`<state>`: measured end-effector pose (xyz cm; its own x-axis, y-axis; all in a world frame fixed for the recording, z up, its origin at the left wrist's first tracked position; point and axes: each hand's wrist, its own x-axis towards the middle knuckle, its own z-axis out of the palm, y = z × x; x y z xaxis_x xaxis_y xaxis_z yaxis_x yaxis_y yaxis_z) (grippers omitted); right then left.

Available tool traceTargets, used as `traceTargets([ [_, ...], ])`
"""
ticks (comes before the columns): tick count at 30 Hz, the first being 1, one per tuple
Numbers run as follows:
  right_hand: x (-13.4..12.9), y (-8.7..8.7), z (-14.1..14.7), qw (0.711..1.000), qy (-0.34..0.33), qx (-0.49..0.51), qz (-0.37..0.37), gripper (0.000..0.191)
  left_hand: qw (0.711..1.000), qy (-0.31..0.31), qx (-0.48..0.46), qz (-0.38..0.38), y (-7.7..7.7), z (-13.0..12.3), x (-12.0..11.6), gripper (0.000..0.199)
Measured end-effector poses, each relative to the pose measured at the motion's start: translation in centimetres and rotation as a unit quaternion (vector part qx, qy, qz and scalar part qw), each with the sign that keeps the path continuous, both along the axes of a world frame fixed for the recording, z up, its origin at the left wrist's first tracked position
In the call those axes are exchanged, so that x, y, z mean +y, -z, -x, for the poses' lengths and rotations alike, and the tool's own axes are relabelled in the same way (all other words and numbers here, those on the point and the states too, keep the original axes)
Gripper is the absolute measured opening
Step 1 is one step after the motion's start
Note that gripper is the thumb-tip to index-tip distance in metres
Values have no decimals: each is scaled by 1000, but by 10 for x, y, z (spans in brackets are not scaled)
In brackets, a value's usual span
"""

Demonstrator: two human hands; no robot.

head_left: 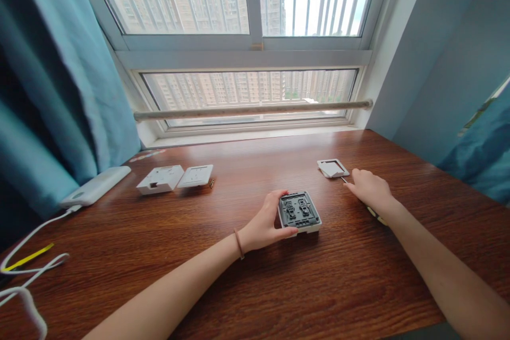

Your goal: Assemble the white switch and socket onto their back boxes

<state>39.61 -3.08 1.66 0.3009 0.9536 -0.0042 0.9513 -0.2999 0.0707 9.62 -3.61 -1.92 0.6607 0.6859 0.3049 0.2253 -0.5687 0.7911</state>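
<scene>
My left hand (263,223) grips the left side of a wall switch (300,210), thumb along the near edge and fingers at the far corner. Its dark inner face with two rocker mechanisms points up, set on a white box. Off to the right, my right hand (370,190) is closed around a screwdriver (376,216); a yellow and dark handle shows below the palm and a thin metal shaft pokes out by the thumb. Just beyond the shaft tip lies a white switch frame (344,169) with a loose white cover plate (331,170) resting on it.
A white mounting box (160,178) and a white socket plate (196,176) lie at the left, small brass-coloured screws (212,183) beside them. Further left are a white power strip (98,187) with its cable and a yellow strip (30,257). A window rail (255,110) runs behind the table.
</scene>
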Motion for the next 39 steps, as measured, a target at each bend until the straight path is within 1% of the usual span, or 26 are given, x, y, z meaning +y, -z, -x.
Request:
traceTargets([
  [3,7,10,8,991,-66,-18,-119,33,1000,-2,1,-14,-2,0,0,78],
  [5,13,18,13,981,-100,-26,-166,32,1000,-6,7,-22,-3,0,0,77],
  [8,22,25,22,978,-116,-31,-168,30,1000,-18,13,-21,-3,1,1,76],
  [12,31,27,31,974,-135,-39,-177,26,999,-38,-1,-28,-4,2,1,72],
  [19,33,32,30,973,-133,-31,-188,20,997,-66,5,-49,-4,2,0,67],
  [23,32,27,31,968,-137,-5,-211,21,995,-74,7,-61,-4,2,0,66],
  [25,27,22,38,962,-144,17,-232,22,994,-83,1,-70,-4,1,0,64],
  [27,17,18,50,953,-161,41,-253,25,991,-105,-11,-82,-3,0,0,61],
  [29,2,15,67,937,-197,88,-276,28,985,-147,-33,-87,-2,-3,-2,58],
  [31,-16,15,84,889,-256,206,-319,27,978,-183,-62,-73,0,-6,-7,58],
  [32,-24,15,92,867,-283,245,-329,26,977,-190,-79,-60,0,-8,-10,58],
  [33,-32,16,98,846,-310,271,-340,24,977,-187,-94,-44,0,-10,-13,59],
  [35,-43,16,106,817,-352,287,-355,20,980,-161,-120,-10,-1,-13,-19,61],
  [37,-49,16,109,800,-380,284,-368,16,980,-135,-141,18,-1,-15,-22,59],
  [39,-51,15,110,788,-393,288,-377,16,979,-121,-157,37,0,-15,-22,59],
])
